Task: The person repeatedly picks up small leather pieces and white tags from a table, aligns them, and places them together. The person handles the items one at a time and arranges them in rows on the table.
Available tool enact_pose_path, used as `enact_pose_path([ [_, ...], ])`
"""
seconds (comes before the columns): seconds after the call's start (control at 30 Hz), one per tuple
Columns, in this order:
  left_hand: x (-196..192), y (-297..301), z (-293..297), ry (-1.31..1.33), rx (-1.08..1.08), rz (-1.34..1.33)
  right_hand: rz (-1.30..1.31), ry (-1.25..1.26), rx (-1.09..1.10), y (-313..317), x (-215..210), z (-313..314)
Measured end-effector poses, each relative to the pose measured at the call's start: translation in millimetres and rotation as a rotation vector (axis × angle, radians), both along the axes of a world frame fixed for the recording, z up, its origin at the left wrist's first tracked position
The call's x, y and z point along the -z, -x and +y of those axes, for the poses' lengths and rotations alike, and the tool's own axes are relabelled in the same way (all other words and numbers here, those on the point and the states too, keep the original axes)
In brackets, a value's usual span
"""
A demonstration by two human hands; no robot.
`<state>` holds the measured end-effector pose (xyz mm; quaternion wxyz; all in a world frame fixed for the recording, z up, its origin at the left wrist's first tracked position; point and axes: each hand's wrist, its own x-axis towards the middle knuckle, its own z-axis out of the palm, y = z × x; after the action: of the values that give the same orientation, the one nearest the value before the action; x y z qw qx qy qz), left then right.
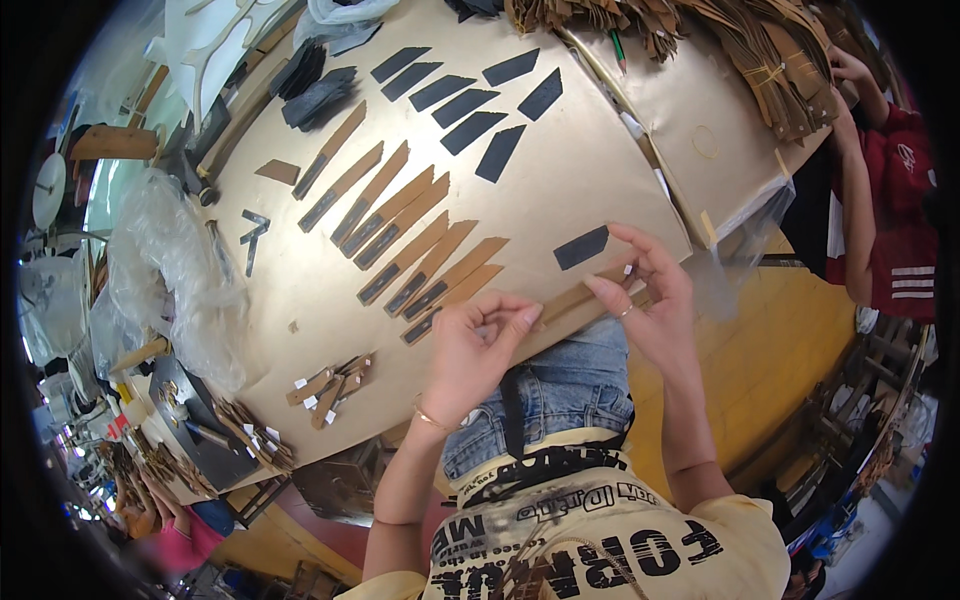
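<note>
My left hand and my right hand both pinch one long tan leather strip at the near edge of the tan worktable. The left fingers close on its left end, the right fingers on its right end. A dark blue-black patch lies just beyond the right hand. To the left of the strip lies a fanned row of several tan strips with dark ends.
Several dark parallelogram patches lie at the far side. Small tan pieces with white tabs sit near the left front. Crumpled clear plastic is at left. Another person in red works at stacked tan pieces.
</note>
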<state>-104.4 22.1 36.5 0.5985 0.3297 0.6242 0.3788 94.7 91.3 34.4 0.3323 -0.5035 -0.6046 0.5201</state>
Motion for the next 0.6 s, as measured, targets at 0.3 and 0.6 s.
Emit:
enact_pose_path([
  [0.3, -3, -22, 24, -0.229, -0.012, 0.418, -0.213, -0.195, 0.018, 7, 10, 20],
  [0.6, 3, -21, 29, -0.339, 0.032, 0.473, -0.204, -0.136, 0.073, 6, 15, 21],
])
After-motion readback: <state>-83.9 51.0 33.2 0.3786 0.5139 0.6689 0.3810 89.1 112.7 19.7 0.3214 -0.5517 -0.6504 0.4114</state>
